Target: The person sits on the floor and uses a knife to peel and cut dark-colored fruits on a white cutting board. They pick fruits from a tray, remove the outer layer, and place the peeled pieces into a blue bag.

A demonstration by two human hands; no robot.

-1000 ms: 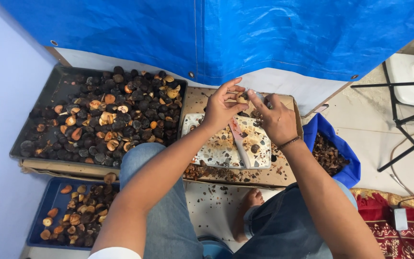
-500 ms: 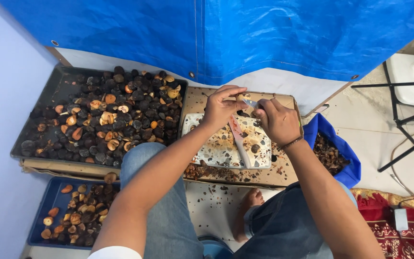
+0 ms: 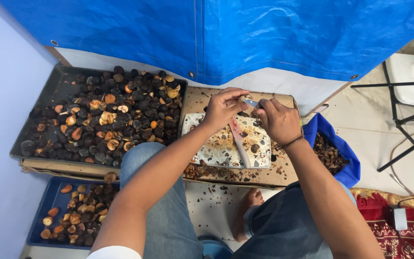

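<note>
Blade (image 3: pixel 251 102) (small knife) lies crosswise, tip toward left hand (image 3: pixel 224 108), gripped by right hand (image 3: pixel 280 121).

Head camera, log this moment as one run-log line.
left hand: pinching small nut piece | right hand: holding small blade | below: speckled white slab | left: tray of dark nuts
</note>
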